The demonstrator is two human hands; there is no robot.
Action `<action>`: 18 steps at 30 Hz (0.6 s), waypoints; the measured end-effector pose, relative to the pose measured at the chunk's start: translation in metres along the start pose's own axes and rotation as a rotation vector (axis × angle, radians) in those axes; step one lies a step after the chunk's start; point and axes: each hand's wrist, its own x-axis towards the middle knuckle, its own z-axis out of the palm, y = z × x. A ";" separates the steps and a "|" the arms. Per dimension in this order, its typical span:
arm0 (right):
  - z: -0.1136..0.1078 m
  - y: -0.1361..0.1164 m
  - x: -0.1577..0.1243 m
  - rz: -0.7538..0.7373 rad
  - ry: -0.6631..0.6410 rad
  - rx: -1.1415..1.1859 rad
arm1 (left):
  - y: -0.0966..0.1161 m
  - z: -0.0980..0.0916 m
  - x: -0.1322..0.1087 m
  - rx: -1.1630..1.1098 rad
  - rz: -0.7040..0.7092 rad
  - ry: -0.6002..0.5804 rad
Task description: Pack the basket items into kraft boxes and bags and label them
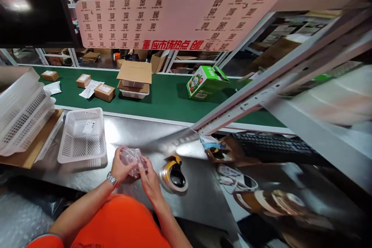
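Between my two hands is a small bundle in clear plastic wrap (132, 159), pinkish inside; its contents are too blurred to name. My left hand (120, 166) grips its left side, thumb across the front. On its right side, my right hand (148, 176) presses with thumb and fingers. Both hands are above the metal table (116, 131). A tape dispenser (174, 174) with a yellow body and a roll of tape lies just right of my right hand. Left of my hands sits a white plastic basket (83, 135) with a labelled slip (89, 126) in it.
Stacked white baskets (26, 112) rise at the far left. Beyond the table runs a green conveyor belt (168, 97) carrying small cartons (104, 92), a basket with cardboard and a green box (205, 81). A slanted metal post (232, 100) and a keyboard (273, 145) stand right.
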 end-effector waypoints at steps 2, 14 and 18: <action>-0.006 0.002 -0.002 0.000 -0.049 0.030 | -0.001 0.000 -0.003 0.159 0.146 -0.007; -0.011 0.022 -0.005 0.067 -0.230 0.354 | 0.000 -0.004 0.006 0.259 0.110 -0.075; -0.008 0.017 -0.003 0.076 -0.184 0.420 | 0.003 -0.002 0.005 0.159 -0.051 -0.141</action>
